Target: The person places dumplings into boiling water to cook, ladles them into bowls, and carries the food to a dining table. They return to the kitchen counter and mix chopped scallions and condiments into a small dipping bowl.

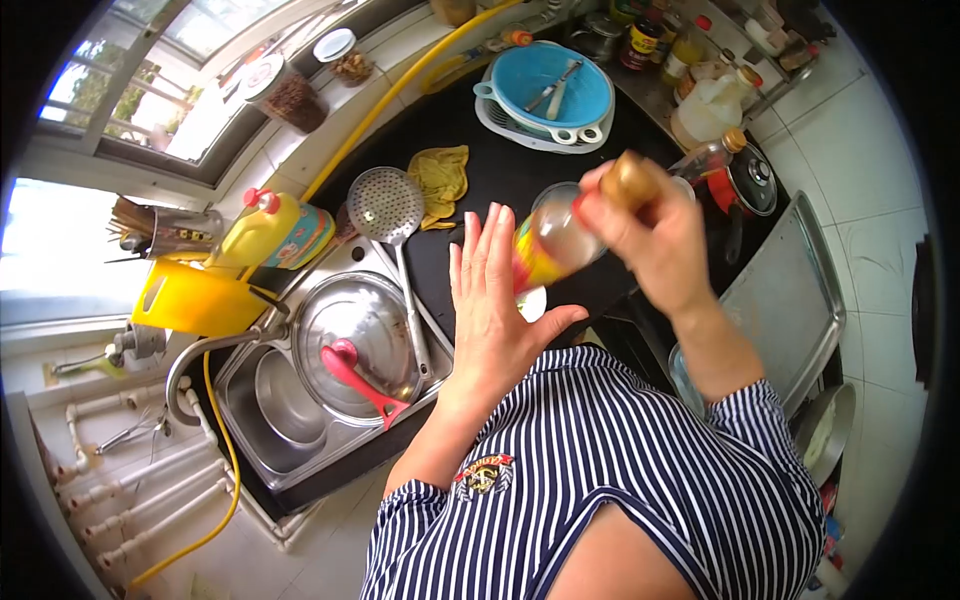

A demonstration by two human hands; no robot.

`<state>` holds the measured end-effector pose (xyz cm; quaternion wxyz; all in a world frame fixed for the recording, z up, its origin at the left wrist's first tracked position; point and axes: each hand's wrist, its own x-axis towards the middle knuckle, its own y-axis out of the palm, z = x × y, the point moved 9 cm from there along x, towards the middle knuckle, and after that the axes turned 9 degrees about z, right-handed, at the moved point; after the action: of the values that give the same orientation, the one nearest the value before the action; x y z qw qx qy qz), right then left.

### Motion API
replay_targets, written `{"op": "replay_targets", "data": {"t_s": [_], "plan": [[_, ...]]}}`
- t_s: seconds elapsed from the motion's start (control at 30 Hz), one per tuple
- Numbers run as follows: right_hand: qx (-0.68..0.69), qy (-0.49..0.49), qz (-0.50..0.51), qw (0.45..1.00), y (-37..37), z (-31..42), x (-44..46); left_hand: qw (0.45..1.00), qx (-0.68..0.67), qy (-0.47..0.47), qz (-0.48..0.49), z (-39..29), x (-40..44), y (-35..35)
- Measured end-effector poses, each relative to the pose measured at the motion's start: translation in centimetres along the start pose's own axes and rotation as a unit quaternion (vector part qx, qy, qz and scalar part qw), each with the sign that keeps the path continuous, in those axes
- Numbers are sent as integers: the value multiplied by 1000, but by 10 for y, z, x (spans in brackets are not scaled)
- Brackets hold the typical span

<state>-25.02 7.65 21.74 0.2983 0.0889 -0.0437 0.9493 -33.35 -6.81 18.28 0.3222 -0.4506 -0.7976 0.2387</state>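
My right hand (pixel 655 225) is wrapped round the gold-coloured top of a clear bottle (pixel 562 238) with a yellow and red label. The bottle is tilted, its base end toward my left hand. My left hand (pixel 490 310) is held flat beside the bottle's lower end, fingers together and stretched out, thumb apart. Whether its palm touches the bottle cannot be made out. A small white dish (pixel 532 302) shows partly below the bottle. Behind the bottle is part of a round clear rim (pixel 556 192).
At the left, a metal lid (pixel 345 320) and red-handled tool lie over the sink (pixel 250 440). A skimmer (pixel 386 205), yellow cloth (pixel 440 183) and blue basin (pixel 550 85) are on the black counter. A red pot (pixel 735 190) and metal tray (pixel 790 290) stand at the right.
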Motion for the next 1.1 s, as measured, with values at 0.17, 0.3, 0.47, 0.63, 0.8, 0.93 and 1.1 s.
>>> {"op": "replay_targets", "data": {"t_s": [0.17, 0.3, 0.47, 0.63, 0.8, 0.93, 1.1], "plan": [[75, 65, 147, 984, 57, -31, -29, 993, -31, -94, 57, 31, -39, -15], [11, 102, 173, 980, 68, -70, -41, 981, -42, -157, 109, 68, -87, -10], [122, 246, 255, 927, 93, -109, -64, 959, -104, -201, 169, 99, -125, 10], [278, 312, 282, 864, 111, -135, -89, 846, -336, -310, 275, 127, -168, 36], [255, 333, 299, 857, 123, -170, -101, 799, -409, -335, 285, 141, -179, 37], [126, 285, 230, 922, 100, -176, -95, 758, -469, -360, 275, 159, -182, 35], [-4, 180, 191, 965, 72, -160, -85, 674, -570, -381, 275, 159, -183, 50]]}}
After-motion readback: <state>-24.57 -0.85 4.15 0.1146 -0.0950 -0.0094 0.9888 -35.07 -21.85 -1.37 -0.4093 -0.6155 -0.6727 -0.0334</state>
